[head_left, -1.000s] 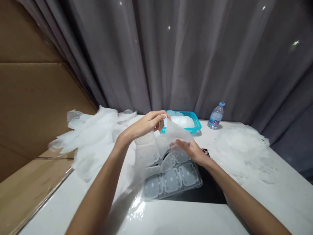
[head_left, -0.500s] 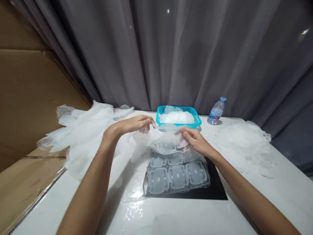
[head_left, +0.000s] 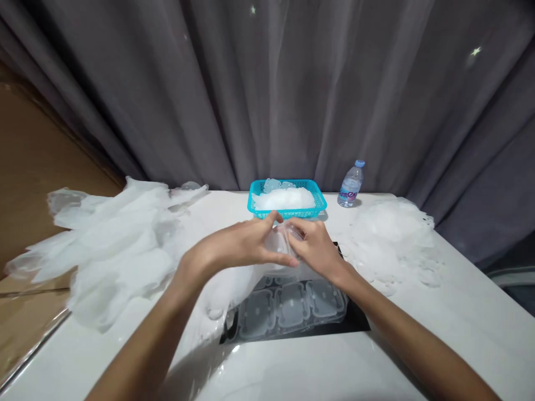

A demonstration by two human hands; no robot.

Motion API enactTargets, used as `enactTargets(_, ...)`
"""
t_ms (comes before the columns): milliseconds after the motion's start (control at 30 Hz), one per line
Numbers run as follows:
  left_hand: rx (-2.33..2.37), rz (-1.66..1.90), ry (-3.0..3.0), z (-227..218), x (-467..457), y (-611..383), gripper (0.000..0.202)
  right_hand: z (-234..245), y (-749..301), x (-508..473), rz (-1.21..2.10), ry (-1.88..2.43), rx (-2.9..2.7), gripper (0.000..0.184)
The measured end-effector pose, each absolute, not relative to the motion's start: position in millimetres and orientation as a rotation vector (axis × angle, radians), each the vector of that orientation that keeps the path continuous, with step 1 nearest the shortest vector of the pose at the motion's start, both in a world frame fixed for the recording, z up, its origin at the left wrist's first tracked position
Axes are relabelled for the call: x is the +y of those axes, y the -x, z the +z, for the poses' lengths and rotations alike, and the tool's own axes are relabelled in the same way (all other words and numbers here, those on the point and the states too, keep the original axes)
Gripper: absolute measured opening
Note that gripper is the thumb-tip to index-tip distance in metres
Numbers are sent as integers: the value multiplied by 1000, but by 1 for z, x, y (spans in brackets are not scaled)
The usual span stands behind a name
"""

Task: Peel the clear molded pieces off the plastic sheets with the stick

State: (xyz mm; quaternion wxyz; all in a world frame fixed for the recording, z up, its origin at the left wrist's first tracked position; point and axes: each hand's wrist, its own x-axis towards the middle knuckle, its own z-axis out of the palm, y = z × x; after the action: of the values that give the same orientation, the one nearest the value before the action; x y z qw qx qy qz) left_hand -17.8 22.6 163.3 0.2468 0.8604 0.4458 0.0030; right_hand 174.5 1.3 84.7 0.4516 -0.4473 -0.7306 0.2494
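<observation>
A thin translucent plastic sheet (head_left: 278, 240) with rounded cut-out shapes is bunched between my hands above the middle of the table. My left hand (head_left: 242, 242) holds its left side, thumb and a finger spread around it. The right hand (head_left: 311, 242) pinches the same sheet at its right side, fingertips curled in. Part of the sheet trails below my left wrist. Under my hands, another clear sheet with rounded-square panels (head_left: 292, 303) lies flat on a black mat (head_left: 355, 323).
A turquoise basket (head_left: 286, 214) with small translucent pieces stands behind my hands, a water bottle (head_left: 350, 186) to its right. A large heap of translucent sheets (head_left: 125, 234) lies left, a smaller pile (head_left: 388, 234) right. Cardboard (head_left: 33, 312) borders the left side; a grey curtain (head_left: 234, 89) hangs behind.
My hands have come together, with the left hand moving right and down over the sheet. The sheet is now bunched between them rather than stretched out. The view has shifted to the right.
</observation>
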Motion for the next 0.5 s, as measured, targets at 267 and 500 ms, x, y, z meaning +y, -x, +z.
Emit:
enactTargets(267,1026,123,-2235,160,64,54,41,86,-209,15,1009,1014,-2190,37)
enactTargets(500,1313,351,-2233,157,74,68,35,84,-231,32,1163,975,-2203,35)
